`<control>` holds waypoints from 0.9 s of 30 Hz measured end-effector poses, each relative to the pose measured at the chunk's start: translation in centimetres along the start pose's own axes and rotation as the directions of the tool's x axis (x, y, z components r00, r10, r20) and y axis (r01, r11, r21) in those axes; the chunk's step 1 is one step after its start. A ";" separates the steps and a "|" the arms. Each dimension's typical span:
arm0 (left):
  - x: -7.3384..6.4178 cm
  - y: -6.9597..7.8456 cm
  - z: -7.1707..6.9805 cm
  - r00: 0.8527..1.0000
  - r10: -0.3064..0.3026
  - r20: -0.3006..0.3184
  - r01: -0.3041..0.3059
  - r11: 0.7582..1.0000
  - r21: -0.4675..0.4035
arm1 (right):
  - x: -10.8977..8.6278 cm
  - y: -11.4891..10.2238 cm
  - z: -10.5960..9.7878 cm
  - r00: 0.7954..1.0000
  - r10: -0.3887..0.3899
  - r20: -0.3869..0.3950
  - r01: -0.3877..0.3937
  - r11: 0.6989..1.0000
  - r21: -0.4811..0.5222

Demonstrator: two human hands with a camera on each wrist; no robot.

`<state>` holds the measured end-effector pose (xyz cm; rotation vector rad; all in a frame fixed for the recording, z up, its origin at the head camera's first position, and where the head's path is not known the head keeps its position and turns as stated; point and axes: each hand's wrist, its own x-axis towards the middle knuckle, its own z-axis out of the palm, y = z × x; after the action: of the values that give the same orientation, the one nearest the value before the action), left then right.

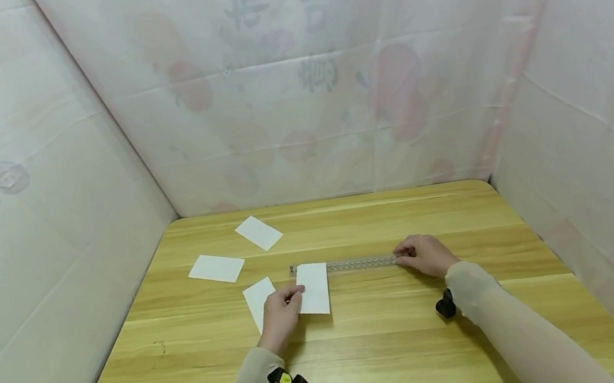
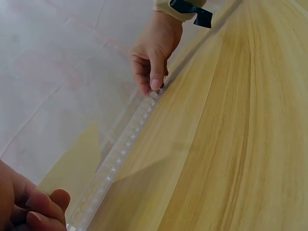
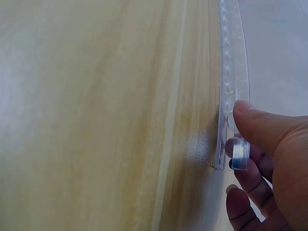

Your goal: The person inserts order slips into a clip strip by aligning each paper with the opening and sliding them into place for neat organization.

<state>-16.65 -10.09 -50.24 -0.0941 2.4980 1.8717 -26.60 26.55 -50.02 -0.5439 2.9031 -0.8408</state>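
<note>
Just nearer than the tube's [image 1: 357,264] left end, the left hand [image 1: 281,317] pinches a card [image 1: 313,288] by its side edge, leaving most of its face free; its far edge hides part of the tube, though contact cannot be told. A second card [image 1: 258,297], also nearer than the tube, is partly hidden by that hand. At the tube's right end, the right hand [image 1: 425,255] grips it between thumb and fingers, probably to steady it. Left of the tube lies a third card [image 1: 216,269]; beyond it, a fourth card [image 1: 258,232].
</note>
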 end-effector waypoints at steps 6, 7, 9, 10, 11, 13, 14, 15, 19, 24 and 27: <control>-0.2 -0.2 -0.3 1.000 -0.004 -0.016 0.004 1.000 0.030 | 0.0 0.3 0.2 1.000 0.004 0.004 -0.004 1.000 -0.001; -0.3 -0.2 -0.4 1.000 -0.003 -0.017 0.004 0.999 0.034 | 0.0 0.3 0.2 1.000 0.006 0.005 -0.006 1.000 -0.001; -0.3 -0.3 -0.4 1.000 -0.007 -0.015 0.008 0.999 0.035 | 0.0 0.4 0.3 1.000 0.005 0.005 -0.005 1.000 -0.002; -0.4 -0.3 -0.4 1.000 -0.011 -0.014 0.012 0.999 0.033 | 0.1 0.5 0.3 1.000 0.005 0.004 -0.005 1.000 -0.004; -0.4 -0.3 -0.4 1.000 -0.011 -0.014 0.011 0.999 0.033 | 0.1 0.5 0.3 1.000 0.004 0.004 -0.004 1.000 -0.003; -0.5 -0.3 -0.5 1.000 -0.017 -0.016 0.018 0.999 0.031 | 0.1 0.5 0.3 1.000 -0.001 0.002 0.001 1.000 -0.004; -0.5 -0.3 -0.5 1.000 -0.018 -0.017 0.019 0.999 0.028 | 0.1 0.5 0.3 1.000 -0.006 0.001 0.006 1.000 -0.006; -0.6 -0.3 -0.5 1.000 -0.018 -0.019 0.019 0.999 0.028 | 0.1 0.5 0.3 1.000 -0.009 -0.001 0.009 1.000 -0.007; -0.7 -0.2 -0.6 0.999 -0.023 -0.033 0.024 0.999 0.029 | 0.1 0.5 0.2 1.000 -0.020 0.000 0.020 1.000 -0.013; -1.1 0.1 -0.9 0.998 -0.062 -0.017 0.061 0.998 -0.028 | 0.2 0.5 0.1 1.000 -0.021 0.009 0.021 1.000 -0.019; -1.3 0.1 -1.0 0.997 -0.076 -0.005 0.075 0.995 -0.063 | 0.2 0.5 0.1 1.000 -0.027 0.009 0.027 1.000 -0.014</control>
<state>-15.29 -10.95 -49.78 -0.1943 2.4044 1.9244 -26.94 26.82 -50.35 -0.5876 2.9021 -0.8198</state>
